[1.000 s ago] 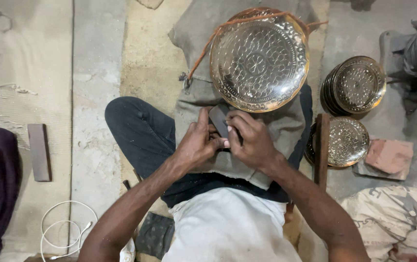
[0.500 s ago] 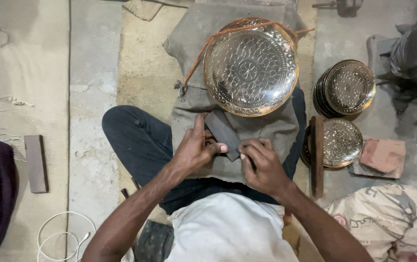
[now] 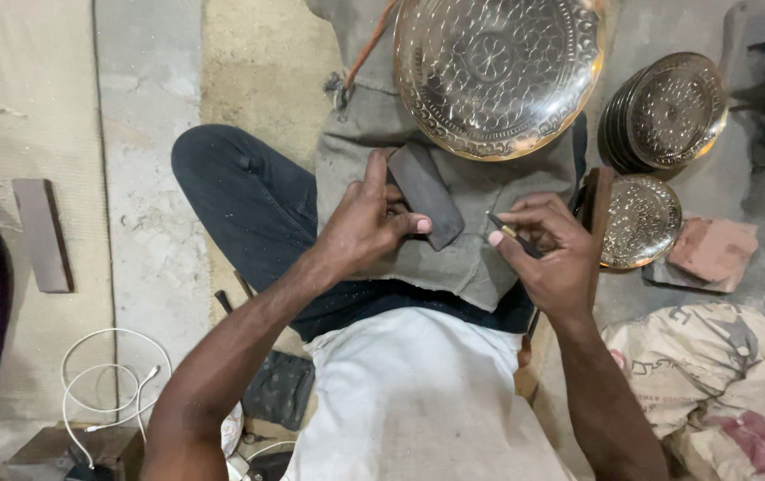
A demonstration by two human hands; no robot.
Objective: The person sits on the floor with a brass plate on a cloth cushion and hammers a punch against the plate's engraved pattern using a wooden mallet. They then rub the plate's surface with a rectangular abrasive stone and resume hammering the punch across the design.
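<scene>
My left hand grips a dark flat sharpening stone that rests on the grey cloth over my lap. A short way to the right of the stone, my right hand pinches a thin metal engraving tool between thumb and fingers, its tip pointing toward the stone. A large engraved brass plate leans on my knees just beyond both hands.
A stack of engraved brass plates and a single smaller plate lie at the right, beside a brick piece and a sack. A wooden block and a white cable lie at the left.
My hands were together on the stone; the right hand has pulled away to the right with the tool. The left hand keeps the stone, and the view has moved closer.
</scene>
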